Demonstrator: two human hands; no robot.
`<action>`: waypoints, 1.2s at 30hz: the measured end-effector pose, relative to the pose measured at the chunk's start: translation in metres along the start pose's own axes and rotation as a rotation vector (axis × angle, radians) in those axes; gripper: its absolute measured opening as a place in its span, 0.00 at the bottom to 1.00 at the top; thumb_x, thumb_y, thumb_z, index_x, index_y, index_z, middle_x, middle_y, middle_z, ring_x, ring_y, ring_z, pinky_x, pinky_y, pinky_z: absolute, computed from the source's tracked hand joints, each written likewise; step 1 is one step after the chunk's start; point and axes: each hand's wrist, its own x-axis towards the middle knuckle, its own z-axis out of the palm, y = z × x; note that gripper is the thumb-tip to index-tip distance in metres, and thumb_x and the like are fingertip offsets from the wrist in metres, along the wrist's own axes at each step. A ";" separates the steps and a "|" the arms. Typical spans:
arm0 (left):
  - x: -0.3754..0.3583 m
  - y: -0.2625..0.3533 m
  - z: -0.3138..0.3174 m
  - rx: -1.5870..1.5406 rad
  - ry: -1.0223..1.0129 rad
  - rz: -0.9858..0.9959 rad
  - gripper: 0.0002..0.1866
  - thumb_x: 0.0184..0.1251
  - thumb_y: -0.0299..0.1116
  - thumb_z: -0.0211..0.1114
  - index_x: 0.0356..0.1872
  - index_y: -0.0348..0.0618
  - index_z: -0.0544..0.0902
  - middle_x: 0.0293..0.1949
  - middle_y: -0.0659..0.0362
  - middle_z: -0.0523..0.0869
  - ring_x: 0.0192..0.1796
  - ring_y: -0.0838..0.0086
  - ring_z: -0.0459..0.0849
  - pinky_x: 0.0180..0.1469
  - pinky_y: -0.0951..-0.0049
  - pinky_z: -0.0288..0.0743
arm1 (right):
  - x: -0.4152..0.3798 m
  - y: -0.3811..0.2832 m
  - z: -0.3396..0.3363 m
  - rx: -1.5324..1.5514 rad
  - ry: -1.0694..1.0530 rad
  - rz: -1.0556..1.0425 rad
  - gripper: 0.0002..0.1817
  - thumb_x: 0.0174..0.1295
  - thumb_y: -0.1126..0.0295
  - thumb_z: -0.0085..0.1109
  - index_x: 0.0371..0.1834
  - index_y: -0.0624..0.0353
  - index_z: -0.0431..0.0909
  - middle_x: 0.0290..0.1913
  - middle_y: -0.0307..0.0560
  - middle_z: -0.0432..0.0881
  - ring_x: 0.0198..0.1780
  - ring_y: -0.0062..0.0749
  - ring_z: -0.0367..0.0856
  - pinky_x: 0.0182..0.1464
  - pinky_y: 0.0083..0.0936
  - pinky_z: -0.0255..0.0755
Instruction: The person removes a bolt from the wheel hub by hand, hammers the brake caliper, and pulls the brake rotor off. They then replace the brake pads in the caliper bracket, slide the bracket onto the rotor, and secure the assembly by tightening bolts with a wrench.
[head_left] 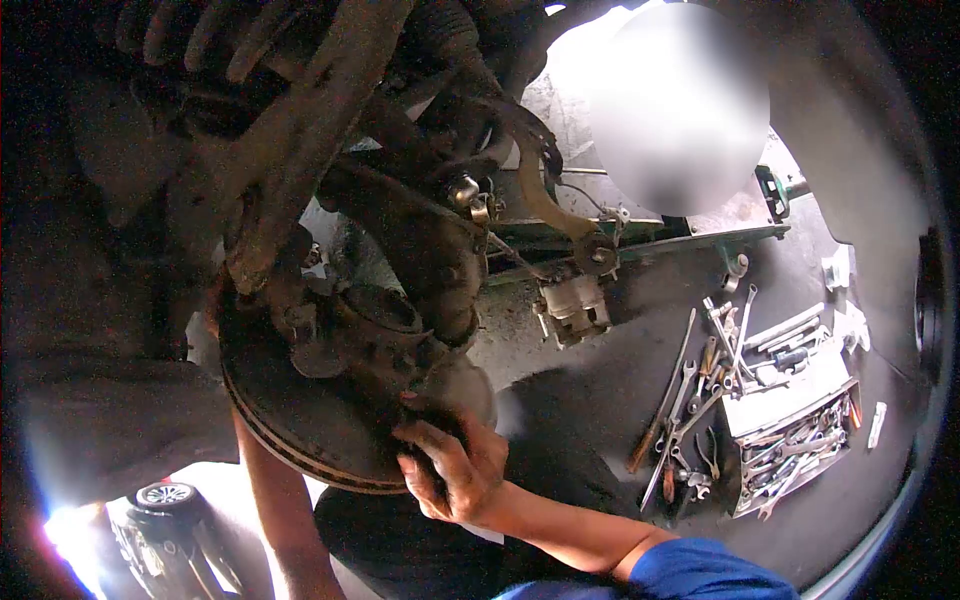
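The brake disc [300,425] hangs at the wheel hub, its rusty vented edge facing down. My right hand [458,470] is closed beside the lower right of the disc, fingers curled against dark parts near the steering knuckle [400,350]. Whatever those fingers hold is hidden in shadow. My left forearm reaches up behind the disc, which hides the left hand and its fingers. To the right, a brake caliper [575,305] hangs below a curved arm and a thin cable.
A coil spring [205,35] and suspension arm [310,130] crowd the upper left. On the dark floor at right lie several loose spanners [685,390], pliers [711,452] and an open toolbox [790,405] full of tools. A green metal beam [700,241] runs behind the caliper.
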 end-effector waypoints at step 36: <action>-0.008 0.029 0.069 -0.062 0.070 0.057 0.26 0.70 0.49 0.56 0.56 0.37 0.79 0.55 0.50 0.82 0.53 0.60 0.83 0.57 0.60 0.76 | 0.008 -0.012 -0.001 -0.019 0.111 -0.055 0.14 0.61 0.71 0.63 0.49 0.59 0.77 0.42 0.56 0.82 0.38 0.54 0.82 0.37 0.41 0.76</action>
